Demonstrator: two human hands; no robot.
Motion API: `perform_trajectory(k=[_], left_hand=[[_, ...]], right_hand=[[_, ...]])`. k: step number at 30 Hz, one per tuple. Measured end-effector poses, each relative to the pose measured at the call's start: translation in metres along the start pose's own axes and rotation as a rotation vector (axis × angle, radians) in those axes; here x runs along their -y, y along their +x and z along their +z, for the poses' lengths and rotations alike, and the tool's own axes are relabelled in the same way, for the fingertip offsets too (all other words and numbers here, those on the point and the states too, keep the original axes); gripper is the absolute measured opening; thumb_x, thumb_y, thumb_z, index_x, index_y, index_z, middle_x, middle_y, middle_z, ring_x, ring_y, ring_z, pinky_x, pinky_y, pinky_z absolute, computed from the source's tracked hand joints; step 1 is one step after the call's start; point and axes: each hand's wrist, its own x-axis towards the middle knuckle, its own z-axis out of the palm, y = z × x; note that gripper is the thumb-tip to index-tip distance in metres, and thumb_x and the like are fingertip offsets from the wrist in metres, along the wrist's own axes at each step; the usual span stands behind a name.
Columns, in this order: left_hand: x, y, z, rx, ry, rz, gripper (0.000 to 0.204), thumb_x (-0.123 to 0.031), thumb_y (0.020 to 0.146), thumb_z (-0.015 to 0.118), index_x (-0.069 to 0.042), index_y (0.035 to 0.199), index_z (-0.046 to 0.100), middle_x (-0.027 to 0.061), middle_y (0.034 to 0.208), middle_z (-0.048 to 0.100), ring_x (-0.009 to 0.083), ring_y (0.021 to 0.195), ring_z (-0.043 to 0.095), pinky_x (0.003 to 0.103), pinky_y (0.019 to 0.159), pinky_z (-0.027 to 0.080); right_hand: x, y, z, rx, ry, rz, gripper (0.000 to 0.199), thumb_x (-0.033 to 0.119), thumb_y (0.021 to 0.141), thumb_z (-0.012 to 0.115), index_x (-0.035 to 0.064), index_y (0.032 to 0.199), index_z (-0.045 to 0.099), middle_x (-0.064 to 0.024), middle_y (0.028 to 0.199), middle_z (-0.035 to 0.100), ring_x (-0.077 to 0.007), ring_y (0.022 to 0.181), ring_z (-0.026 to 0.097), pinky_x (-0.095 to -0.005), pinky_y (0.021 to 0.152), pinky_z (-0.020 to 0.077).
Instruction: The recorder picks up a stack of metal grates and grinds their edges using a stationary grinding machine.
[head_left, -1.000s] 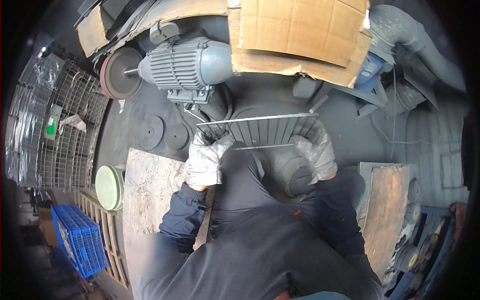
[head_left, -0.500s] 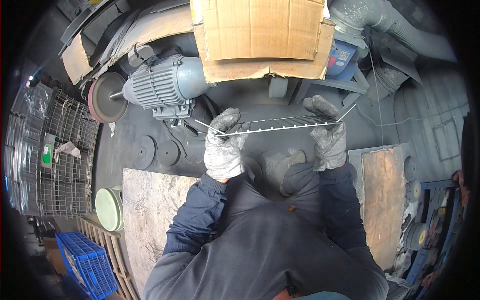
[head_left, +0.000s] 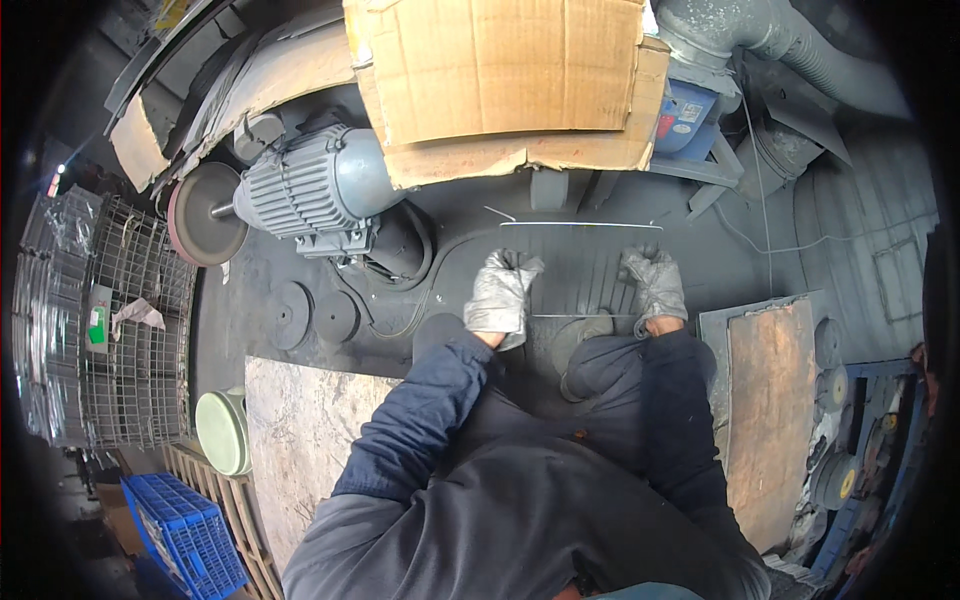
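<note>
The wire rack (head_left: 580, 225) is held over the floor (head_left: 725, 268) between the left hand (head_left: 502, 296) and the right hand (head_left: 656, 284), gloved fingers (head_left: 518, 264) being clamped on its side edges. Light, stiff handling is expected; its thin bars may bend, so both sides should be gripped.

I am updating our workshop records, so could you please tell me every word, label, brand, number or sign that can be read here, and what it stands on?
No text is legible.
Pale label on the blue box: too small to read.
Green-and-white tag on the wire cage: too small to read.
Wire grid: no print visible.
</note>
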Motion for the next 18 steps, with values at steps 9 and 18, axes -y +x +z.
perform_trajectory(k=[9,18], left_hand=[[0.022,0.037,-0.012,-0.023,0.385,-0.172,0.035,-0.031,0.084,0.080,-0.001,0.097,0.066,0.0189,0.085,0.072,0.0399,0.083,0.069,0.045,0.075,0.055],[0.000,0.032,-0.099,0.006,0.004,-0.220,0.021,-0.014,0.091,0.074,-0.007,0.087,0.055,0.0030,0.066,0.057,0.0129,0.049,0.050,0.032,0.042,0.040]], right_hand=[[0.000,0.018,0.042,-0.069,-0.108,0.172,0.020,0.013,0.087,0.079,0.0028,0.098,0.067,-0.0052,0.080,0.068,-0.0162,0.063,0.063,-0.0308,0.057,0.0500],[-0.022,0.006,0.122,-0.042,-0.268,0.228,0.022,0.015,0.085,0.080,0.0017,0.098,0.067,-0.0041,0.076,0.068,-0.0144,0.062,0.062,-0.0308,0.056,0.0480]])
